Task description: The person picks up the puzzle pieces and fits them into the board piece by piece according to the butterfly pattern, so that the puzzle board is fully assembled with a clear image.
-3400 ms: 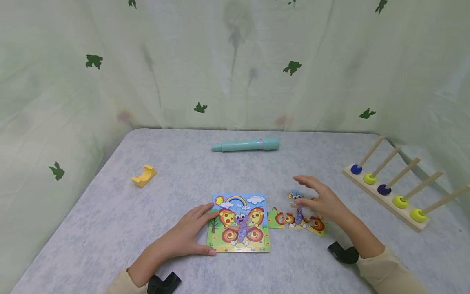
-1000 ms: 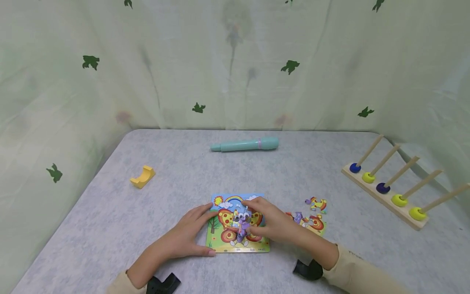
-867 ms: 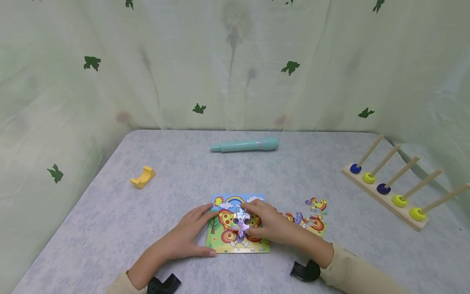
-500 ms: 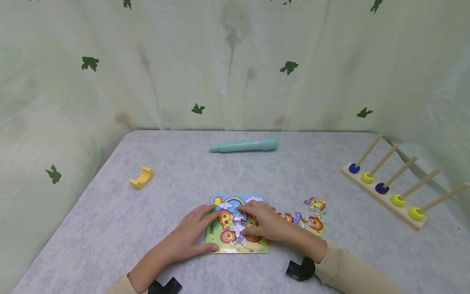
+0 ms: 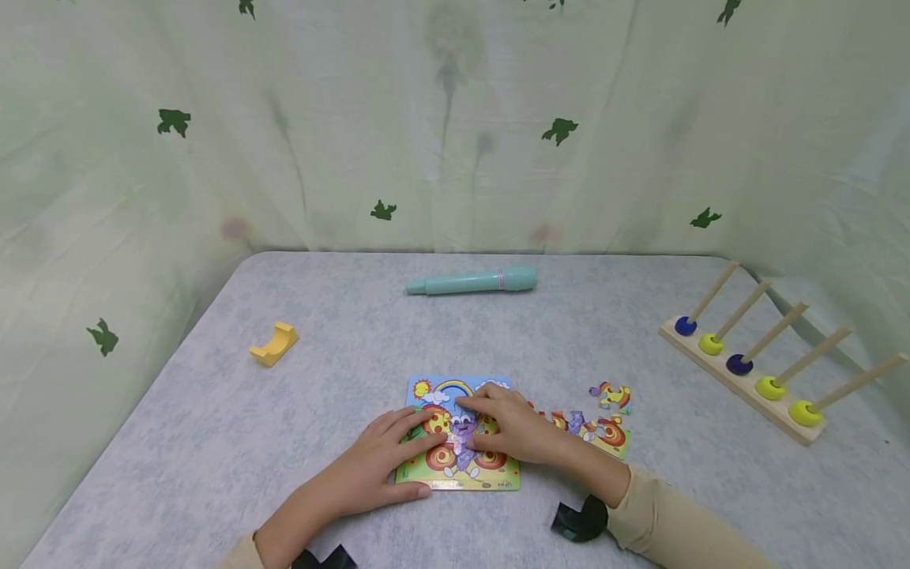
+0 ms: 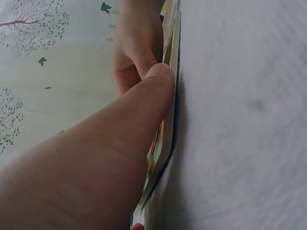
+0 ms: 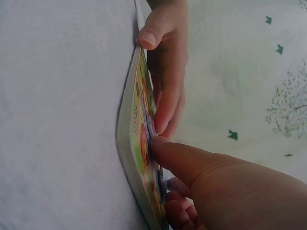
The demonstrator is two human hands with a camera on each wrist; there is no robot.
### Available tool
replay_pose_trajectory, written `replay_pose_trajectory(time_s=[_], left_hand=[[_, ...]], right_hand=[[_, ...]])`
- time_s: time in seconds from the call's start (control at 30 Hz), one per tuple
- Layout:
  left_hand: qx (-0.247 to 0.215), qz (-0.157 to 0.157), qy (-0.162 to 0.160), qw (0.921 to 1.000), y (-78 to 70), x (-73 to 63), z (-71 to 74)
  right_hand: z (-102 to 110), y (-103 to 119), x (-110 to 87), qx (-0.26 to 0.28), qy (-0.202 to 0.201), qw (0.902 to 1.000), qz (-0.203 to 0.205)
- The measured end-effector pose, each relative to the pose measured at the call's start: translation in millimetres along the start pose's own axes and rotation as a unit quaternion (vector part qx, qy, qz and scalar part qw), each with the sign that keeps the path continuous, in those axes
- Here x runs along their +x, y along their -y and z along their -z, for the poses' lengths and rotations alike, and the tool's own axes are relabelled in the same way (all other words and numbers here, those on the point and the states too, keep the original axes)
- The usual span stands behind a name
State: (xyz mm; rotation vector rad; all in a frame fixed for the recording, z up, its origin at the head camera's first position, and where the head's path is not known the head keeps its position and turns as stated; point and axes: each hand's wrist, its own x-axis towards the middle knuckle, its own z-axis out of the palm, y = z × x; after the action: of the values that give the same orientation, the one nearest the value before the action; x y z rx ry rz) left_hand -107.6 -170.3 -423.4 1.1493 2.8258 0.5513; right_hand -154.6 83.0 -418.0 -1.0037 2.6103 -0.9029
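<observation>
A square butterfly puzzle board (image 5: 476, 483) lies flat at the table's front middle. My left hand (image 5: 366, 468) rests on its left side, index finger reaching over the picture and thumb at the near left edge. My right hand (image 5: 522, 431) comes in from the right; its thumb and fingers pinch a puzzle piece (image 5: 462, 427) showing the purple butterfly's face, over the board's middle. In the right wrist view, my right thumb (image 7: 175, 155) presses close to the board face, and the left fingertips (image 7: 163, 124) touch near it. Whether the piece sits fully flat cannot be seen.
Several loose puzzle pieces (image 5: 611, 397) lie right of the board, some partly behind the right hand. A wooden peg rack (image 5: 742, 379) with blue and yellow beads stands far right. A teal marker-shaped tube (image 5: 469, 282) lies at the back, a yellow curved block (image 5: 274, 344) at left.
My right hand has gone from the loose pieces to the board's middle with a puzzle piece, which has turned and lowered. My left fingers have slid further right over the board.
</observation>
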Motion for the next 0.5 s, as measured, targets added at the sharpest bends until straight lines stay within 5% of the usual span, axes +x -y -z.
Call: replay_pose_trajectory(time_s=[0.5], left_hand=[[-0.014,0.000,0.004,0.9999,-1.0,0.7,1.8]], right_hand=[[7.5,4.3,3.0,-0.007,0.039,0.9991,-0.017]])
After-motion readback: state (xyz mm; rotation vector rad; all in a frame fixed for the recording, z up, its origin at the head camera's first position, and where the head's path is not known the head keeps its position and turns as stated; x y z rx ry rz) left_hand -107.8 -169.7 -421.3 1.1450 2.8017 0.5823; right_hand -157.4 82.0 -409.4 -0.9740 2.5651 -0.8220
